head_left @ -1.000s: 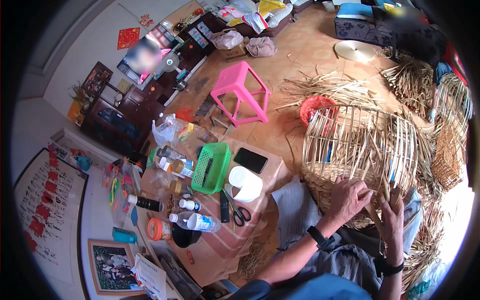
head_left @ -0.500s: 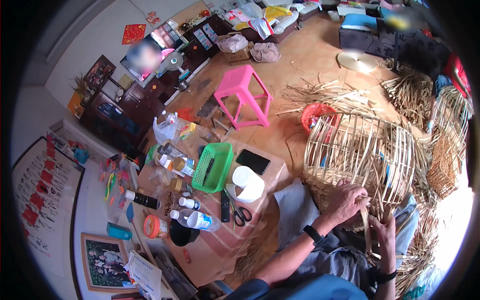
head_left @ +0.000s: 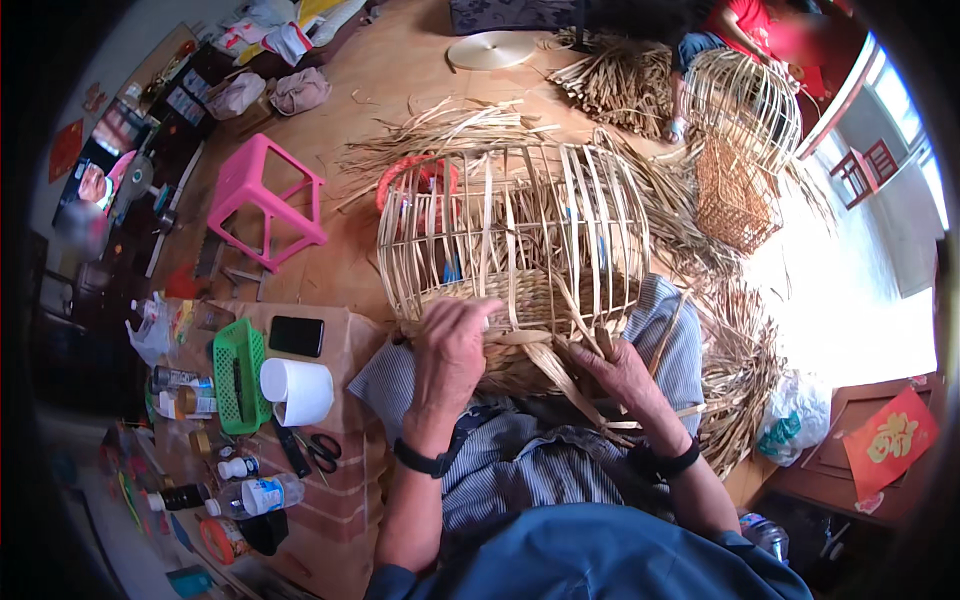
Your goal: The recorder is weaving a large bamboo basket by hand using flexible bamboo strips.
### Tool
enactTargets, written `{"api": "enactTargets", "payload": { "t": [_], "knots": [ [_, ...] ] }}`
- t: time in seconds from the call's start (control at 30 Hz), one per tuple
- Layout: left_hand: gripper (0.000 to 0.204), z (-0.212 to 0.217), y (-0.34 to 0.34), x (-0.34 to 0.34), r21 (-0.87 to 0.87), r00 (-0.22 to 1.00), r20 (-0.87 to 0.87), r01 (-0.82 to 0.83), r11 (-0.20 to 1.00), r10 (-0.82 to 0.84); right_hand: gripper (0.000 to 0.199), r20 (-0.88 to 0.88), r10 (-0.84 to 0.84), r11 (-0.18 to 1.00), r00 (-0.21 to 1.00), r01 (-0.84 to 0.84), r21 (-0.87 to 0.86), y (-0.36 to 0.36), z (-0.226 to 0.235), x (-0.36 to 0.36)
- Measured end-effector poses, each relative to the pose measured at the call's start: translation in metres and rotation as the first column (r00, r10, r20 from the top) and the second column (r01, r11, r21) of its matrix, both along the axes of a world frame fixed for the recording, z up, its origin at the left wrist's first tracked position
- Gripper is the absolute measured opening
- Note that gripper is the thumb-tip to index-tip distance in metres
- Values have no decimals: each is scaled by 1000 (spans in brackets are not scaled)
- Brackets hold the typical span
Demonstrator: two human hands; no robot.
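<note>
A half-woven basket (head_left: pixel 520 290) lies across my lap, its pale upright slats bare above a band of braided dry straw. My left hand (head_left: pixel 450 350) is at the left part of the woven band, index finger stretched to the right, with no strand visible in it. At the right part of the band, my right hand (head_left: pixel 622 375) is closed on flat straw strips (head_left: pixel 568 378) that fan out below the weave. A striped cloth (head_left: pixel 540 460) covers my lap under the basket.
On the left, a table (head_left: pixel 335 400) bears a green plastic basket (head_left: pixel 240 375), phone (head_left: pixel 297 336), paper roll (head_left: pixel 297 390), scissors (head_left: pixel 322 452) and bottles. A pink stool (head_left: pixel 265 195) stands beyond. Straw heaps (head_left: pixel 740 350) lie right; a person in red (head_left: pixel 740 25) sits behind another basket (head_left: pixel 745 110).
My view has swung right, so everything sits further left. My left hand has moved away from the right hand, leftward along the weave. The right hand stays at the straw strips.
</note>
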State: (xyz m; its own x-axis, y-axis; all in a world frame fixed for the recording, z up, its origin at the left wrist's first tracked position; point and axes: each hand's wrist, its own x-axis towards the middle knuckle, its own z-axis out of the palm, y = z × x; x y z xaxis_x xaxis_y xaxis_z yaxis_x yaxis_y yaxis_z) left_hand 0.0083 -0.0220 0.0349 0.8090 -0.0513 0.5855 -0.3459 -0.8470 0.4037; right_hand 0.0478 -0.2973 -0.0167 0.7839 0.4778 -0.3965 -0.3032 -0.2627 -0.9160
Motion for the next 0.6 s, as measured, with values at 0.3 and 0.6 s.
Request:
{"api": "enactTargets", "payload": {
  "t": [0.3, 0.6],
  "knots": [
    [38, 22, -42, -5, 41, 917, -393, -64, 997, 75, 34, -449, -310, 427, 838, 545, 722, -106, -34, 28],
    [51, 34, -52, -6, 94, 904, -416, -71, 993, 104, 61, 209, -809, 566, 549, 824, 31, -304, -38, 37]
  ]
}}
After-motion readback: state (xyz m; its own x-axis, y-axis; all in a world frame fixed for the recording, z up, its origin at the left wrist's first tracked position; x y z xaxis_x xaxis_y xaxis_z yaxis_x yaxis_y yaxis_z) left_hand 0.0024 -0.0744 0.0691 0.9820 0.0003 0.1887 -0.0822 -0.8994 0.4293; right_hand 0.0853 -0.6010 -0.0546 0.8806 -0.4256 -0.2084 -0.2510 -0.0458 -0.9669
